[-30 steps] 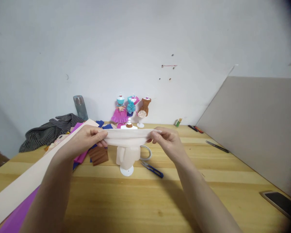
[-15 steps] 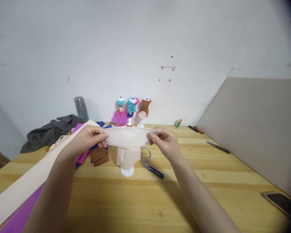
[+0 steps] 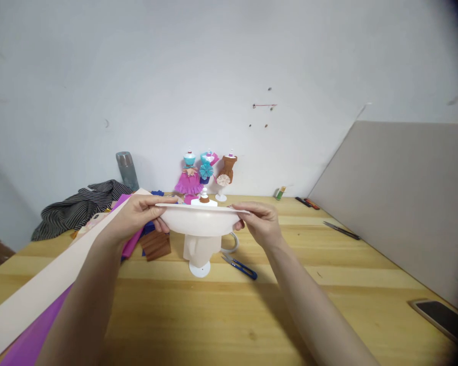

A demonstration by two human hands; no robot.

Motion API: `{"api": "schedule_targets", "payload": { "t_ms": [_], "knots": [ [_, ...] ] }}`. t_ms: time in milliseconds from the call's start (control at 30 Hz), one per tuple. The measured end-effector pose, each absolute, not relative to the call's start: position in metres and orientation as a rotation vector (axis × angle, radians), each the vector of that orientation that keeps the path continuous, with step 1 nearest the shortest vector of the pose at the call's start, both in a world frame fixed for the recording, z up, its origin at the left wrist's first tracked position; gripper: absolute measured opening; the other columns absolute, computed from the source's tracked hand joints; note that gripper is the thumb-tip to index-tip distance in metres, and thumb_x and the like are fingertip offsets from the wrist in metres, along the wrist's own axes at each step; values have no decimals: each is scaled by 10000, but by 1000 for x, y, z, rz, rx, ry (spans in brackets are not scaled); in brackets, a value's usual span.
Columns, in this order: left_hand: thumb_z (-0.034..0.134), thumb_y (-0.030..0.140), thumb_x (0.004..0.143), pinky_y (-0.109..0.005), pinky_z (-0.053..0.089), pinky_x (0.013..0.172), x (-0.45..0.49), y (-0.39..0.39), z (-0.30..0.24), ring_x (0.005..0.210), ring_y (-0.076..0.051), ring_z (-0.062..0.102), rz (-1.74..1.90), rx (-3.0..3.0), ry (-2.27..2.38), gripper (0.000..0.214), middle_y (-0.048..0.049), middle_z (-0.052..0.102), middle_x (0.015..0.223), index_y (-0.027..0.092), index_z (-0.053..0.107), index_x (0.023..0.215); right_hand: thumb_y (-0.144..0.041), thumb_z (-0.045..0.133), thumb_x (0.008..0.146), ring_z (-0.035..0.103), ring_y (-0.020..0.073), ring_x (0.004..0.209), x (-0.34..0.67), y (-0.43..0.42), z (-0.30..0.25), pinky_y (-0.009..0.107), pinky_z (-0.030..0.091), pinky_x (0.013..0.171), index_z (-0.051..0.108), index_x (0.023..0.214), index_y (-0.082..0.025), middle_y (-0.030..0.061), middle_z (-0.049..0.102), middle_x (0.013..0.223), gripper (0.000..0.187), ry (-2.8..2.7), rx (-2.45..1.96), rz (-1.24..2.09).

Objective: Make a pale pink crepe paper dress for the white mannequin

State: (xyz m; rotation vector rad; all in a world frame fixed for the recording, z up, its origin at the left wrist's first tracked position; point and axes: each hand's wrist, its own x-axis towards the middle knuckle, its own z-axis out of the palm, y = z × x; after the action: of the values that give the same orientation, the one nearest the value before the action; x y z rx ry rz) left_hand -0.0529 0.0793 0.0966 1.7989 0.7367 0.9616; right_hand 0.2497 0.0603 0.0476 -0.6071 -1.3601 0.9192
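Note:
A strip of pale crepe-like paper is stretched level between my two hands. Its left end is pinched by my left hand, and its right end by my right hand. Behind the strip stands a small white mannequin on a round base; its neck shows above the strip, and most of its torso is hidden. Pale material wraps its lower part. Right of the base lie blue-handled thread snips, with a roll of white tape partly hidden just behind them.
Three dressed mini mannequins stand against the wall. To the left are a flask, a striped cloth, long pale and purple sheets and brown scraps. Tweezers and a phone lie on the right.
The strip's upper edge has come down slightly and tilted, so more of the mannequin's neck and shoulders shows above it. Both hands keep hold of the ends.

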Motion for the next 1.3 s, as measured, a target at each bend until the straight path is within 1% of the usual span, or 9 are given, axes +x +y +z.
{"api": "schedule_targets", "payload": {
  "t_ms": [200, 367, 533, 600, 667, 800, 900, 1000, 1300],
  "knots": [
    [703, 352, 805, -241, 577, 559, -57, 84, 93, 624, -214, 722, 966, 1718, 650, 379, -128, 747, 695, 99, 720, 1086, -240, 749, 632, 596, 135, 440, 250, 59, 54, 273, 482, 442, 780, 701, -205, 37, 690, 612, 83, -1363, -556, 995],
    [639, 631, 748, -322, 599, 610, -63, 89, 89, 686, -271, 726, 959, 1681, 538, 645, -170, 745, 769, 77, 725, 1067, -261, 715, 666, 626, 153, 496, 251, 57, 55, 286, 499, 478, 781, 754, -196, 46, 693, 644, 128, -1415, -519, 956],
    [590, 709, 724, -321, 598, 644, -65, 93, 86, 713, -265, 721, 940, 1736, 586, 725, -171, 743, 797, 76, 725, 1051, -197, 678, 727, 658, 150, 541, 252, 57, 51, 273, 526, 517, 774, 858, -217, 38, 710, 690, 163, -1468, -579, 826],
    [618, 648, 752, -296, 592, 645, -63, 90, 88, 718, -245, 718, 931, 1781, 645, 638, -154, 746, 804, 89, 729, 1036, -175, 657, 745, 661, 144, 553, 252, 58, 49, 269, 530, 528, 770, 872, -227, 30, 711, 701, 178, -1478, -585, 777],
    [708, 496, 747, -271, 584, 676, -61, 86, 91, 733, -218, 714, 895, 1828, 759, 484, -115, 752, 806, 116, 725, 1046, -179, 650, 753, 659, 145, 559, 251, 59, 48, 271, 529, 530, 765, 877, -225, 28, 708, 706, 176, -1476, -600, 742],
    [793, 288, 635, -259, 568, 758, -52, 79, 98, 790, -195, 701, 873, 1886, 943, 387, -67, 754, 886, 144, 730, 988, -266, 677, 764, 653, 148, 580, 251, 59, 51, 289, 540, 552, 739, 968, -219, 33, 687, 751, 218, -1491, -633, 718],
    [765, 253, 595, -257, 564, 722, -44, 77, 99, 783, -198, 688, 962, 1922, 1041, 314, -59, 749, 878, 141, 739, 886, -337, 718, 751, 648, 157, 645, 250, 57, 56, 307, 554, 613, 680, 1115, -231, 33, 659, 794, 381, -1555, -627, 698],
    [687, 207, 595, -243, 541, 648, -38, 77, 99, 751, -195, 670, 1068, 2004, 1139, 239, -48, 743, 811, 146, 742, 821, -368, 744, 727, 635, 173, 708, 248, 57, 57, 321, 546, 660, 650, 1161, -217, 44, 648, 812, 469, -1596, -671, 668],
    [700, 283, 657, -257, 504, 699, -31, 75, 101, 787, -196, 641, 1146, 2075, 1129, 179, -52, 723, 812, 139, 714, 762, -271, 702, 740, 589, 184, 816, 247, 62, 53, 362, 494, 805, 704, 1045, -235, 53, 685, 981, 307, -1523, -858, 485]
  ]
}}
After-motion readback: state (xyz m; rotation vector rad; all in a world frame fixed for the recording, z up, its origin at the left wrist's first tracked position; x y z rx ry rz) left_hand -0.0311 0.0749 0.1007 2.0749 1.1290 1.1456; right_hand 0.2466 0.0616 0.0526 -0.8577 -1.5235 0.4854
